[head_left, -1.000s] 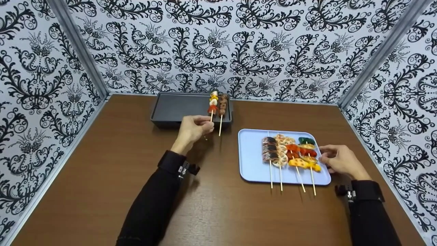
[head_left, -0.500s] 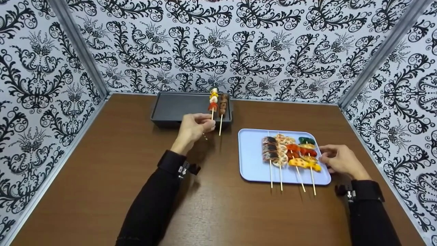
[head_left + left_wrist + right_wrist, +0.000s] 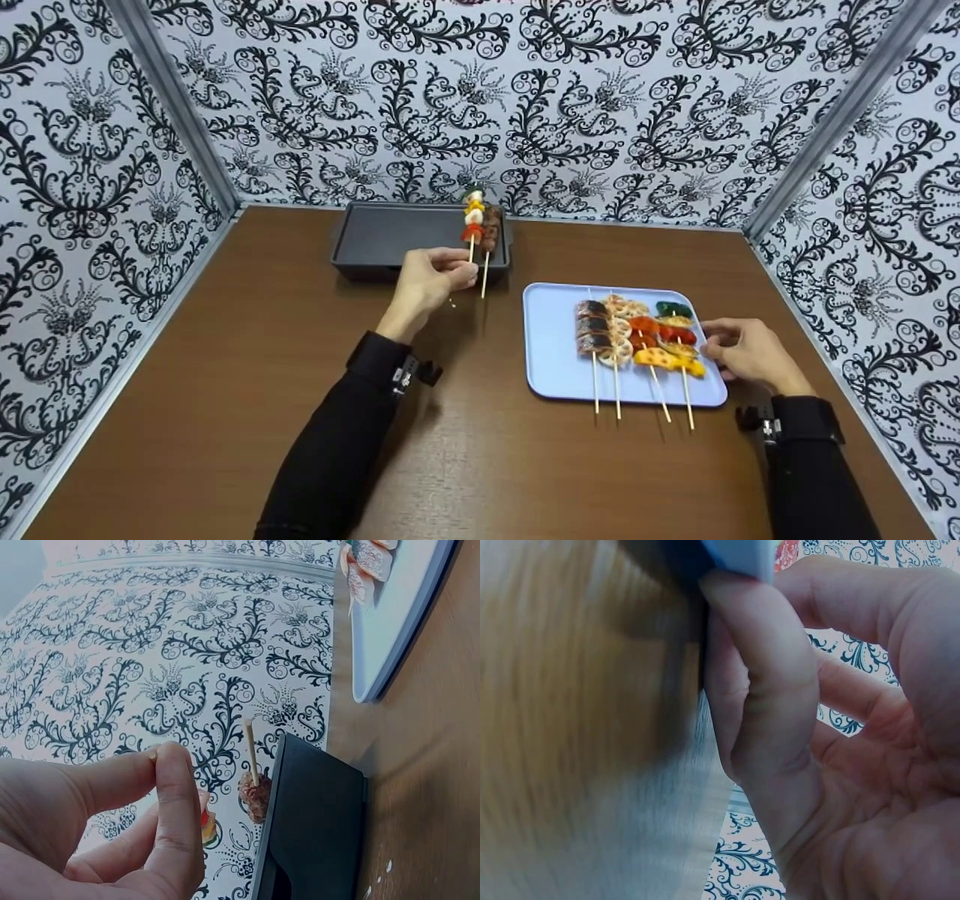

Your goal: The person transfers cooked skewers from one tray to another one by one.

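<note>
My left hand [image 3: 431,281] pinches the stick of a mixed kebab skewer [image 3: 473,216] between thumb and fingers, its white, yellow and red pieces over the right part of a dark grey grill plate [image 3: 409,234]. Beside it a brown meat skewer [image 3: 490,229] lies on the plate, its stick jutting past the front edge. In the left wrist view the fingers partly hide the kebab's food [image 3: 207,823]. My right hand [image 3: 750,356] grips the right rim of a pale blue tray [image 3: 549,337]; the right wrist view shows the thumb [image 3: 769,637] against the tray's edge.
Rolled dark-skinned skewers [image 3: 593,328], lotus root slices [image 3: 616,351] and vegetable skewers [image 3: 676,335] lie on the tray, several sticks overhanging its front edge. A brown wooden table [image 3: 465,465] bears everything. Patterned walls [image 3: 487,112] enclose the back and sides.
My left hand has shifted slightly to the right, and the kebab skewer has moved right and away, closer to the meat skewer. The right hand and tray have stayed put.
</note>
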`<state>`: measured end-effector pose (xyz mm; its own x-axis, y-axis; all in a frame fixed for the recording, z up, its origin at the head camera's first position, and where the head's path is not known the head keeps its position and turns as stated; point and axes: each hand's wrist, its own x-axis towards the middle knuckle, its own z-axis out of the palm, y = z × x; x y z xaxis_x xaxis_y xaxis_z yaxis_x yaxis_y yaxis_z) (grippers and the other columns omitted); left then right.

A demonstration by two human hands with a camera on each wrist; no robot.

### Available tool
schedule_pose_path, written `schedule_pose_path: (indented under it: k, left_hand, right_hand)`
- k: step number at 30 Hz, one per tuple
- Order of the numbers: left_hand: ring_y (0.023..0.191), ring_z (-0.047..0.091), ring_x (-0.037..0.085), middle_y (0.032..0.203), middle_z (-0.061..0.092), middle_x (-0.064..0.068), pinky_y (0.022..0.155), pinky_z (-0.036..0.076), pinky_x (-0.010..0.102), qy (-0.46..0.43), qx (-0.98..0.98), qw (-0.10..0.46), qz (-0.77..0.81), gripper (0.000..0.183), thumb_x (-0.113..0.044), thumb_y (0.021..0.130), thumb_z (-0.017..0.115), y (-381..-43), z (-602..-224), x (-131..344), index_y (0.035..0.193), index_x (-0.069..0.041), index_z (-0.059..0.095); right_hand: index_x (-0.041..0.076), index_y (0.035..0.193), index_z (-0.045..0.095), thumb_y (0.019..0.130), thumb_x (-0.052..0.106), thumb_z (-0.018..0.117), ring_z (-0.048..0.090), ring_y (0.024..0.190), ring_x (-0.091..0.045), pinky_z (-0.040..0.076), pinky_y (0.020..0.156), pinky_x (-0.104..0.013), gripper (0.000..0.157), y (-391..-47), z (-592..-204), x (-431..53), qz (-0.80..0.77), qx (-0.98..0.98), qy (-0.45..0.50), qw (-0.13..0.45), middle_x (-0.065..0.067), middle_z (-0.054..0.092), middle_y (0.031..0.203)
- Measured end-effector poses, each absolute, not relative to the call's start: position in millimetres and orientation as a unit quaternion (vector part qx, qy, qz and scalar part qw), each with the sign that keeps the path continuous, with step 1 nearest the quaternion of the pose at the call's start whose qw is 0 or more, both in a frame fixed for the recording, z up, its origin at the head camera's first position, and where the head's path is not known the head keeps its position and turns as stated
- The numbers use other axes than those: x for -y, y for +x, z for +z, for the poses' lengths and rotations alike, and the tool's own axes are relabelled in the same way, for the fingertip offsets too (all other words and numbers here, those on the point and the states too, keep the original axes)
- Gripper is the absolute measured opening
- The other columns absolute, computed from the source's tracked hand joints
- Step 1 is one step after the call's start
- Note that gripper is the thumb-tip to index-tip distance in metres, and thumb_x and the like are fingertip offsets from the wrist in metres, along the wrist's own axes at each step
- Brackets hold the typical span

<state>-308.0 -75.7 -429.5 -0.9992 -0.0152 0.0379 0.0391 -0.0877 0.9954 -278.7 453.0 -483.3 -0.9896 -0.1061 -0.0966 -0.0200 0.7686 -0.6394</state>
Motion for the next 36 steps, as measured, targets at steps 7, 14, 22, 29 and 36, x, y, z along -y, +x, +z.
schedule_pose_path:
  k: [7,14,22,29,36]
  left_hand:
    - [0.082,0.078,0.008,0.102,0.085,0.014,0.084,0.071,0.02,-0.006,0.692,0.013,-0.722,0.035,0.009,0.101,0.082,-304.8,-427.2,71.2,0.135,0.015,0.078]
    - [0.082,0.078,0.008,0.106,0.087,0.015,0.081,0.069,0.019,-0.022,0.716,0.011,-0.697,0.037,0.005,0.1,0.084,-297.3,-422.2,66.7,0.136,0.011,0.08]
    - [0.081,0.077,0.006,0.104,0.088,0.011,0.078,0.066,0.017,-0.037,0.733,-0.003,-0.679,0.04,0.003,0.099,0.085,-290.7,-417.6,58.2,0.137,0.01,0.079]
    - [0.08,0.076,0.006,0.1,0.087,0.009,0.079,0.067,0.02,-0.062,0.748,-0.006,-0.661,0.034,0.002,0.1,0.088,-285.2,-418.6,51.8,0.133,0.009,0.082]
    - [0.085,0.079,0.01,0.108,0.089,0.015,0.092,0.074,0.037,-0.077,0.766,-0.011,-0.639,0.035,-0.002,0.101,0.089,-279.1,-420.3,46.7,0.134,0.005,0.083]
  right_hand:
    - [-0.009,0.157,0.065,0.107,0.008,0.074,0.078,0.083,-0.017,0.072,0.066,-0.032,0.053,-278.6,-484.3,-454.7,-0.34,-0.937,-0.03,0.072,-0.023,0.08,0.118]
    - [-0.01,0.158,0.063,0.108,0.008,0.073,0.079,0.086,-0.019,0.073,0.067,-0.032,0.054,-279.0,-484.0,-455.2,-0.342,-0.936,-0.03,0.074,-0.024,0.079,0.12]
    - [-0.009,0.157,0.065,0.108,0.008,0.074,0.078,0.087,-0.018,0.072,0.067,-0.032,0.053,-278.8,-483.7,-454.9,-0.34,-0.937,-0.029,0.071,-0.023,0.079,0.12]
    - [-0.01,0.153,0.067,0.106,0.007,0.075,0.077,0.083,-0.014,0.071,0.064,-0.031,0.051,-280.0,-486.9,-454.7,-0.343,-0.937,-0.033,0.061,-0.021,0.08,0.114]
    - [-0.011,0.155,0.065,0.107,0.007,0.075,0.077,0.086,-0.016,0.071,0.064,-0.031,0.052,-279.8,-486.6,-454.4,-0.344,-0.936,-0.031,0.067,-0.025,0.08,0.118]
